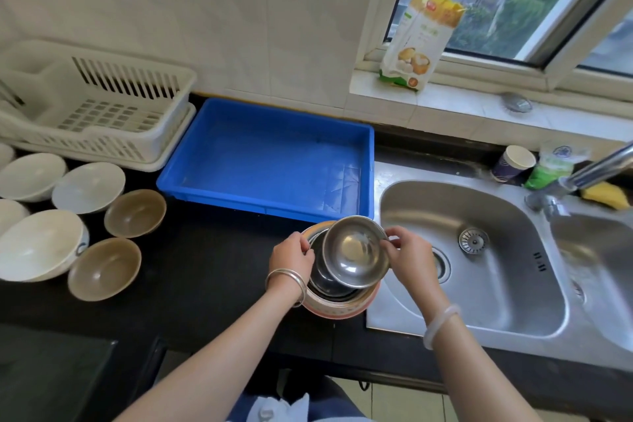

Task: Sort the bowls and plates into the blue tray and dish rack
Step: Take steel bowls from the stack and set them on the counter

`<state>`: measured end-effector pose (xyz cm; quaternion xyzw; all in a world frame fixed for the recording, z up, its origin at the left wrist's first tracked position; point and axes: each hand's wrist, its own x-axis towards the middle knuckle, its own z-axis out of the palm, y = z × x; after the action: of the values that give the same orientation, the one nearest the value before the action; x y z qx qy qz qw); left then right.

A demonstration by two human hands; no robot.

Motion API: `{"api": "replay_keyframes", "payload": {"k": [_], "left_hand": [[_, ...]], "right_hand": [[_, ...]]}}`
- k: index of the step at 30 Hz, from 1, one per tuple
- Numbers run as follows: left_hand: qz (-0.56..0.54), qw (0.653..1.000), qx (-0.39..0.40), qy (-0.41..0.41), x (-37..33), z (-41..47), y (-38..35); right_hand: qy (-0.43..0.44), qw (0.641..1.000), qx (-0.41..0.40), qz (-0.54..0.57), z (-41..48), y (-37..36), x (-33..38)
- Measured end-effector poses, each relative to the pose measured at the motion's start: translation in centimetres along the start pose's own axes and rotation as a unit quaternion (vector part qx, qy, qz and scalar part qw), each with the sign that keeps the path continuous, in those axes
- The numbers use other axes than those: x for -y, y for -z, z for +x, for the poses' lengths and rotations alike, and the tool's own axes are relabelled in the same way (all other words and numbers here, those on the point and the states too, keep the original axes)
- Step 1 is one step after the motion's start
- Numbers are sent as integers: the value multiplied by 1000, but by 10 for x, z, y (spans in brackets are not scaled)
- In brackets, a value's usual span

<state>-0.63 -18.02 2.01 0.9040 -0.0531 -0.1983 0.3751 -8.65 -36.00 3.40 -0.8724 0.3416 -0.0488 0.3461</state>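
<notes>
The writing on the yellow-and-white bag (421, 41) on the windowsill is too blurred to read. A pink-rimmed bowl (342, 310) stands on the black counter (212, 267), between the blue tray (267, 207) and the sink (479, 301). It holds a dark bowl (325, 281) and, on top, a shiny steel bowl (354, 252), tilted. The right hand (409, 257) pinches the steel bowl's rim; the left hand (291, 257) grips the pink-rimmed bowl's left rim. White bowls (89, 187) and brown bowls (135, 212) sit near the white dish rack (102, 144).
</notes>
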Motion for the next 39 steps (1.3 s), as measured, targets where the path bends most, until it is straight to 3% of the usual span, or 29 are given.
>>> {"api": "replay_keyframes", "payload": {"k": [6, 12, 22, 30, 39], "left_hand": [[-50, 999, 11, 12, 1, 3, 14], [-167, 984, -7, 65, 17, 4, 45], [-278, 941, -103, 163, 78, -8, 103], [-349, 882, -184, 257, 147, -30, 124], [-379, 831, -224, 340, 203, -35, 131]], "right_hand": [[-11, 998, 16, 64, -2, 10, 15], [8, 990, 33, 139, 1, 16, 46], [44, 979, 120, 160, 8, -38, 101], [-38, 940, 254, 224, 11, -131, 141], [-109, 916, 302, 240, 8, -206, 169]]}}
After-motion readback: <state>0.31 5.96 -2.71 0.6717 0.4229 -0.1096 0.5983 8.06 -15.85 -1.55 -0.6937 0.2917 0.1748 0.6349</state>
